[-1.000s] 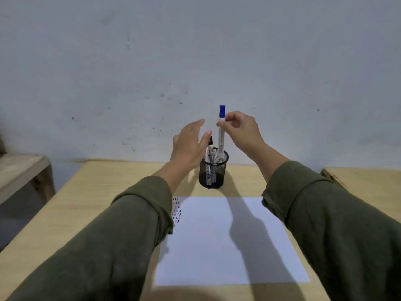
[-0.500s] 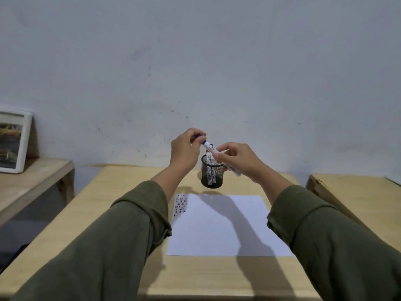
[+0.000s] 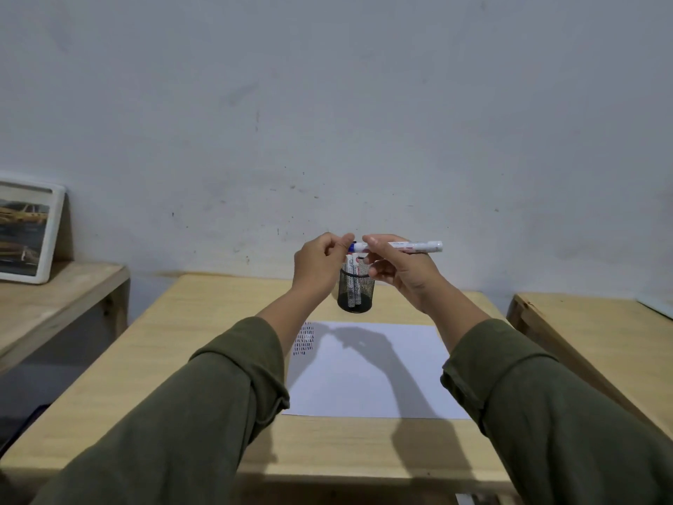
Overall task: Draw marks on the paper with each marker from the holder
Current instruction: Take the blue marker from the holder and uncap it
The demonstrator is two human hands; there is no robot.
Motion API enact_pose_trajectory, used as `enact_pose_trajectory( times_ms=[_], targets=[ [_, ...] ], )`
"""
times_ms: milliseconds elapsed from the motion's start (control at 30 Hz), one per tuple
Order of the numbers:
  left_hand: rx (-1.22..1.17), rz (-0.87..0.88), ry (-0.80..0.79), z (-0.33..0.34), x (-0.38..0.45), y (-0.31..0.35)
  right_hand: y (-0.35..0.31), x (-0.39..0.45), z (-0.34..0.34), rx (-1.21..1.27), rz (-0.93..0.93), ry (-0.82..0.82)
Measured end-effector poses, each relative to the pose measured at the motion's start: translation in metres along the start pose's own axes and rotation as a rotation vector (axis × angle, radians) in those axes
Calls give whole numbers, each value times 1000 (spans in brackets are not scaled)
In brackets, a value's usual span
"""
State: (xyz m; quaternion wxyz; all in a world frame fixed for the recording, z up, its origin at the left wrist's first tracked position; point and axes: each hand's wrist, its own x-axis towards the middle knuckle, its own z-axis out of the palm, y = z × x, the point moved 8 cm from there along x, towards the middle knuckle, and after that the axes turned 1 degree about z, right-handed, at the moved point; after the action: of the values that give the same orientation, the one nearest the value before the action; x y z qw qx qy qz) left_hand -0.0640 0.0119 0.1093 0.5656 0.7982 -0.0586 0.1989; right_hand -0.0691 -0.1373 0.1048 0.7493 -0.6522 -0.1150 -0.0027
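A white marker (image 3: 411, 246) with a blue cap lies level in the air above the holder. My right hand (image 3: 398, 269) grips its barrel near the middle. The fingertips of my left hand (image 3: 320, 262) pinch the blue cap (image 3: 352, 245) at the marker's left end. Below both hands stands the black mesh holder (image 3: 355, 294) with other markers upright in it. A white paper sheet (image 3: 371, 373) lies on the wooden table (image 3: 189, 359) in front of the holder. Rows of short red and dark marks (image 3: 304, 338) fill the paper's far left corner.
A framed picture (image 3: 27, 231) leans against the wall on a lower wooden bench (image 3: 54, 300) at the left. A second wooden table (image 3: 597, 344) stands to the right, across a narrow gap. The grey wall rises right behind the holder.
My right hand lifted the blue-capped marker out of the holder and turned it from upright to level. My left hand closed onto the cap end. The view pulled back and tilted up.
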Motion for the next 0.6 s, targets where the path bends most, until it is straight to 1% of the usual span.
enact_pose_trajectory(
  times_ms=[133,200,267,400,600],
  targets=[
    [-88,73,-49,4,-9,6,-1,-1,4,75,-21,4],
    [-66,141,-49,2,-12,7,-2,-1,4,97,-26,3],
    [-44,173,-29,-1,-12,6,-1,-2,5,94,-25,-3],
    [-26,160,-24,-1,-10,2,2,-1,8,85,-24,-7],
    [32,136,-70,1,-10,-9,9,-3,11,87,-9,-26]
  ],
)
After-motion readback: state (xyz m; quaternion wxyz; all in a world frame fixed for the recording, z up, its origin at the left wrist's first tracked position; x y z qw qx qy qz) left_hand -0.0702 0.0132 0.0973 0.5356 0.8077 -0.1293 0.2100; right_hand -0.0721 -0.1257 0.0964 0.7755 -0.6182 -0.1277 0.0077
